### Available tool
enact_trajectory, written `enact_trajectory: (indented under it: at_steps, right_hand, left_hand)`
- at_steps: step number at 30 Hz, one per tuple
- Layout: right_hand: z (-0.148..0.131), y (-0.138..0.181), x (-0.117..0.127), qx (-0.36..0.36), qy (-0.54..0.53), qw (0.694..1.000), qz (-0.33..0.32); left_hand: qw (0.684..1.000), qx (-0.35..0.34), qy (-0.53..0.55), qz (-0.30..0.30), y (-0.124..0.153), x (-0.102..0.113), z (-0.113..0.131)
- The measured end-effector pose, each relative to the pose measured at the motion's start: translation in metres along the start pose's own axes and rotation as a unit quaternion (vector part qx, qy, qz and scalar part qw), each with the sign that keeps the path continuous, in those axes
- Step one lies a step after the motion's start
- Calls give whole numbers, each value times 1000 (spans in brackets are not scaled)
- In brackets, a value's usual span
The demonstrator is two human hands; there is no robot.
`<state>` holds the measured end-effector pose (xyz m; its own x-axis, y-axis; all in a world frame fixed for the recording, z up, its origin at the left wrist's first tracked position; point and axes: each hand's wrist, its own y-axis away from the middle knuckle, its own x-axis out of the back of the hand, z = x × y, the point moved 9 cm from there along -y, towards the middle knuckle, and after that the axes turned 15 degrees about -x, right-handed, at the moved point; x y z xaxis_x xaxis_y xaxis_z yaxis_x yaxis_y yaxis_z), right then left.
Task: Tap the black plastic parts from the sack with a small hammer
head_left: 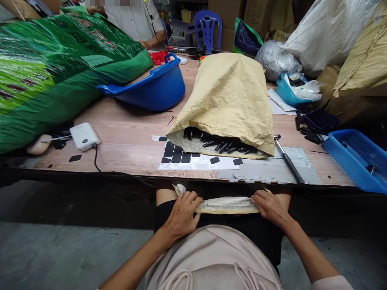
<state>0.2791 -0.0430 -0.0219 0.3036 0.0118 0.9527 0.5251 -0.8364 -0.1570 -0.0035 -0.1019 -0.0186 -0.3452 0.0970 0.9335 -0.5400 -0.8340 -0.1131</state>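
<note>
Over my lap, below the table edge, a sack's rolled-back rim [226, 204] stretches between my hands, pale inside and tan outside. My left hand [185, 212] grips its left end, fingers curled over the fold. At the right end my right hand [270, 206] pinches the same rim. The rest of this sack drops out of sight under the table. On the table in front lies a tan woven sack [232, 92], its mouth toward me, with several slim black pieces [223, 144] showing inside. Black rounded-square stickers [177, 153] on a white sheet lie under its left corner.
A hammer [288, 159] lies right of the sack, near a blue plastic basket [356, 161]. Left are a blue basin [151, 86], a big green sack [69, 68] and a white corded box [84, 136]. Across the table sits another person [130, 24].
</note>
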Motion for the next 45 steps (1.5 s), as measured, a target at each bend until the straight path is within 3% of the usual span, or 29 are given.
enact_trajectory:
  at_steps: [5,9,12,17,23,26,30,33,37,40,45]
  right_hand:
    - [-19,-25,41,5,-67,998,8]
    - [-30,-55,62,-3,-74,995,62]
    - [-21,-72,70,-33,-53,992,111]
    - [23,-80,84,-111,-33,970,215]
    - [52,-80,67,-184,10,950,254]
    - [53,-80,60,-206,22,943,262]
    - [52,-79,60,-207,15,941,267]
    - [54,-79,61,-216,12,941,261]
    - [56,-80,59,-224,7,941,254]
    - [55,-81,58,-226,-4,941,254]
    - [67,-82,71,-239,-86,941,225]
  left_hand:
    - [987,-80,81,111,-30,37,26]
    - [978,-93,70,176,-64,46,28]
    - [972,-81,71,207,-85,48,20]
    - [964,-42,66,255,-110,61,-5]
    - [945,79,50,313,-146,82,-73]
    - [952,106,7,286,-167,82,-96]
    - [968,128,-39,211,-183,74,-108]
    - [970,146,-49,190,-173,73,-112]
    - [967,154,-46,198,-141,76,-112]
    - [975,102,-12,198,-128,70,-97]
    - [985,-19,63,157,-144,49,-59]
